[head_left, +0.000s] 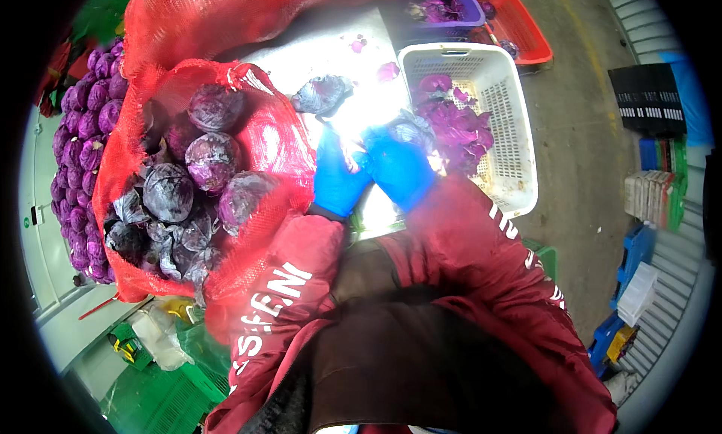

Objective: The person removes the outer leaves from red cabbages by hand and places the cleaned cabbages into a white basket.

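Note:
Over the white work surface (292, 58), my two blue-gloved hands are close together in a strong glare. My left hand (338, 180) is curled, with a hint of purple beside its fingers; the glare washes out what it grips. My right hand (402, 171) is closed, its fingertips meeting the left hand's. A greyish-purple cabbage leaf (414, 129) shows just beyond the right hand; I cannot tell whether it is held. To the left, a red mesh sack (280, 144) lies open around several red cabbages (213, 162). Another loose leaf (322, 95) lies on the surface.
Right of my hands stands a white basket (519, 144) with purple leaves (459, 129) inside. Beyond it are a purple crate (472, 7) and a red crate (535, 35). A tall stack of cabbages (83, 163) stands far left. Green crates (162, 404) sit at lower left.

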Tool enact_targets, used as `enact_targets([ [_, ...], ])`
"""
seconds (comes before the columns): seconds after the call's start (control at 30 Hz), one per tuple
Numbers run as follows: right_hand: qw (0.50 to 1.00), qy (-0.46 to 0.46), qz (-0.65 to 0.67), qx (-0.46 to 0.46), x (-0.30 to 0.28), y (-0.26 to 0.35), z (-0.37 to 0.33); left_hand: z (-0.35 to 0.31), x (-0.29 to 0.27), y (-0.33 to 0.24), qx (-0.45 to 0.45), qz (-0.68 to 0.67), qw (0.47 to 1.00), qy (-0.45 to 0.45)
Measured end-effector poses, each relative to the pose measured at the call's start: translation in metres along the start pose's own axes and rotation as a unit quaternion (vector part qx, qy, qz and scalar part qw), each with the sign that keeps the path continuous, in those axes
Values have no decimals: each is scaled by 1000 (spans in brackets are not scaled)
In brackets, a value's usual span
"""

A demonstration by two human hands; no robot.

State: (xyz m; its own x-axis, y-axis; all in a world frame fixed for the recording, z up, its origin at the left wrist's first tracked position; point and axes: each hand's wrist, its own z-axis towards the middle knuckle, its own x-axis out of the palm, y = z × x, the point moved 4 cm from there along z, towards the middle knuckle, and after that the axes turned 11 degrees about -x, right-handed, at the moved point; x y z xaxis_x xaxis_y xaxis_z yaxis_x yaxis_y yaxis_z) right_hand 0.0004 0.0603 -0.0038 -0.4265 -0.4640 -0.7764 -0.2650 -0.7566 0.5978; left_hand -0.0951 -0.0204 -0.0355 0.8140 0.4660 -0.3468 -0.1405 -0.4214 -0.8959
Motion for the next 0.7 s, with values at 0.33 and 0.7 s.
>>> enact_targets([
  [0.33,987,56,-143,-36,20,-84,33,-25,-14,14,45,79,996,-17],
  [0.7,998,0,-63,-10,-11,0,-19,-16,-14,10,32,108,994,1],
])
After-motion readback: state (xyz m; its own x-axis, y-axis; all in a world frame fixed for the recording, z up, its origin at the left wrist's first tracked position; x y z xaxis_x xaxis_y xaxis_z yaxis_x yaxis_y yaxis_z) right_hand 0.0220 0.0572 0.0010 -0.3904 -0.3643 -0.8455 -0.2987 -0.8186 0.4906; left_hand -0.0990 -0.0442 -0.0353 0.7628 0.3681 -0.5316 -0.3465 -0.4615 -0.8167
